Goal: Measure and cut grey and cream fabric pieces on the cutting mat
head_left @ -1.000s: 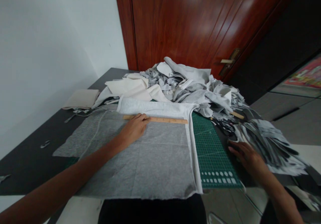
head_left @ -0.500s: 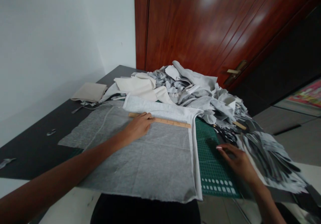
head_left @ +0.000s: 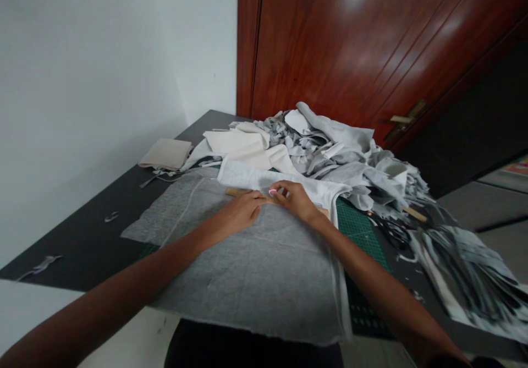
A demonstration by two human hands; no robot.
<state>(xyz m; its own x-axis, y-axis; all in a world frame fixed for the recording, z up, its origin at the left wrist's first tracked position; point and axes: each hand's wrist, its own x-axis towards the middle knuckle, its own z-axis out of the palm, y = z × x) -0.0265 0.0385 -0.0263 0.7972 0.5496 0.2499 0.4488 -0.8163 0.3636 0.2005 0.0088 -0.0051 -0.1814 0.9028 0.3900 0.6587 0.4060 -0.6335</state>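
Observation:
A grey cloth (head_left: 268,272) lies spread over the table, its far edge folded back to show a paler side. Across it, along the fold, rests a wooden ruler (head_left: 236,191). My left hand (head_left: 241,212) presses the ruler down, its fingers together on the ruler's near side. My right hand (head_left: 299,200) is closed in a pinch on a small pink-and-white piece, like tailor's chalk (head_left: 273,191). That hand is at the ruler, just right of my left hand, and covers part of it. Whether the piece touches the cloth I cannot tell.
A green cutting mat (head_left: 358,230) shows right of the cloth, with black scissors (head_left: 395,233) beside it. Grey and cream scraps (head_left: 330,148) are heaped at the back. Cloth strips (head_left: 470,280) lie at the right; a folded beige cloth (head_left: 165,154) is at the left.
My right hand has moved left from over the cutting mat to the ruler, carrying the small pink piece. My left hand stays on the ruler. The view has shifted slightly left.

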